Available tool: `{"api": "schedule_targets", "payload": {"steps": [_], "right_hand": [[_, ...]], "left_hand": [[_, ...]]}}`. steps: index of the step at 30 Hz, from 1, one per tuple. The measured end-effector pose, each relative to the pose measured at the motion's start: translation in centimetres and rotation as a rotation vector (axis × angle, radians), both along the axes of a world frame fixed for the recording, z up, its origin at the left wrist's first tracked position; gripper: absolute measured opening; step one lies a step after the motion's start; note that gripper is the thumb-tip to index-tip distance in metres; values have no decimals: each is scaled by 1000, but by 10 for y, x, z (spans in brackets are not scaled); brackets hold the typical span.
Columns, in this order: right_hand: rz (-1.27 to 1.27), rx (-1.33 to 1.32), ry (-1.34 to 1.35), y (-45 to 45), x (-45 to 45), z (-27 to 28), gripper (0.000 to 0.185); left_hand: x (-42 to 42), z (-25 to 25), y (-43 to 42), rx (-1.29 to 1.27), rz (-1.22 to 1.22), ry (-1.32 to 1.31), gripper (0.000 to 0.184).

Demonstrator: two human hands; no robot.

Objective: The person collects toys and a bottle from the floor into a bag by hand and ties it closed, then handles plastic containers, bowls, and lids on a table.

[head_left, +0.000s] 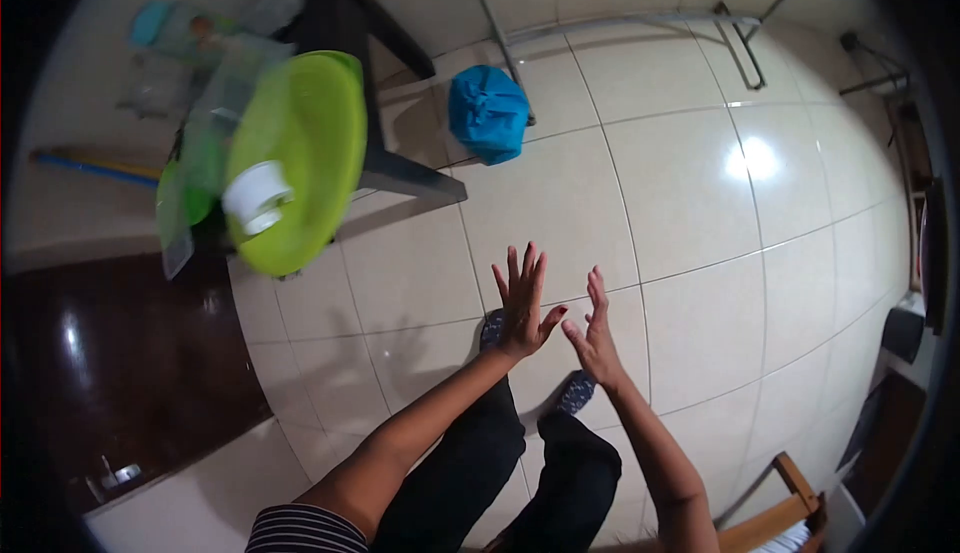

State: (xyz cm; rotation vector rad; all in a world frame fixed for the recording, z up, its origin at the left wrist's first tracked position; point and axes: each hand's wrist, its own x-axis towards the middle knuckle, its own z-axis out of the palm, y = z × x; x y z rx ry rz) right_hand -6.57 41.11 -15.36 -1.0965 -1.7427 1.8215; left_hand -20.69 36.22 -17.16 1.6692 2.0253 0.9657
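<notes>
My left hand (523, 305) is held out over the tiled floor (545, 193), its fingers spread and nothing in it. Close to its right, my right hand (596, 338) is also raised, with the fingers stretched out and no object held. A small gap separates the two thumbs. Below the hands are my feet in dark patterned footwear (575, 393) and my legs in dark trousers (570, 478). Nearest to the hands on the floor is a blue bag-like bundle (488, 113), above and left of them, touching neither.
A green basin (335, 153) with a white container (258, 196) is at the upper left, beside a dark table leg (415, 175). Metal bars (640, 19) run along the back. A wooden chair part (770, 523) is at the lower right. A dark brown surface (150, 373) lies left.
</notes>
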Motion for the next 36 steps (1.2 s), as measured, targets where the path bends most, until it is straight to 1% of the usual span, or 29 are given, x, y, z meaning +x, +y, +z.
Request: {"api": "schedule_targets", "payload": {"steps": [2, 3, 4, 5, 7, 8, 10, 12, 13, 15, 16, 18, 20, 22, 23, 24, 26, 27, 28, 30, 31, 32, 34, 35, 36], "right_hand": [[12, -6, -9, -20, -8, 41, 77], [2, -19, -8, -33, -17, 60, 78], [-2, -26, -1, -42, -26, 85, 78], [-22, -92, -16, -53, -36, 118, 78], [-3, -40, -37, -72, -58, 168, 76], [12, -23, -39, -71, -65, 193, 76], [36, -32, -32, -81, -88, 251, 76], [120, 3, -56, -90, -109, 301, 73], [139, 36, -54, -95, -119, 323, 73], [265, 165, -147, -102, -143, 368, 70], [273, 196, -141, -105, -147, 379, 70], [294, 329, -214, -108, -175, 388, 66], [241, 404, -231, -114, -198, 392, 64], [187, 346, -260, -125, -233, 405, 65], [124, 326, -265, -136, -253, 408, 64], [122, 323, -259, -145, -269, 408, 64], [107, 145, -204, -160, -296, 399, 62], [163, 116, -242, -166, -305, 389, 59], [198, 40, -226, -171, -315, 385, 58], [256, -36, -338, -175, -333, 379, 53], [233, -106, -284, -173, -338, 376, 52], [223, -115, -281, -167, -340, 374, 52], [136, -389, -250, -153, -351, 388, 51], [147, -409, -253, -144, -355, 381, 47], [150, -412, -246, -137, -366, 379, 47]], "left_hand": [[0, 46, -20, -64, 154, -130, 74], [-5, 69, -31, -48, 218, -174, 73], [-7, 95, -43, -22, 254, -172, 73], [-11, 123, -58, -44, 280, -180, 72], [-19, 175, -89, -56, 322, -211, 71], [-17, 198, -94, -103, 360, -177, 71], [-30, 251, -118, -64, 408, -183, 70], [-47, 297, -139, -97, 488, -189, 70], [-55, 312, -152, -77, 518, -219, 70], [-79, 341, -177, -111, 582, -211, 72], [-86, 354, -189, -121, 607, -218, 72], [-125, 377, -213, -156, 661, -199, 71], [-164, 401, -241, -185, 664, -187, 71], [-211, 423, -269, -178, 640, -106, 71], [-238, 431, -284, -210, 629, -28, 71], [-262, 437, -300, -242, 612, 50, 71], [-307, 438, -330, -273, 655, 176, 72], [-327, 436, -342, -318, 715, 170, 72], [-345, 436, -350, -375, 807, 107, 72], [-375, 437, -359, -441, 938, 5, 72], [-380, 437, -359, -446, 933, 9, 72], [-388, 436, -358, -442, 944, -11, 73], [-397, 429, -348, -481, 955, -29, 75], [-395, 421, -341, -497, 932, -72, 76], [-394, 414, -330, -507, 915, -114, 77]]}}
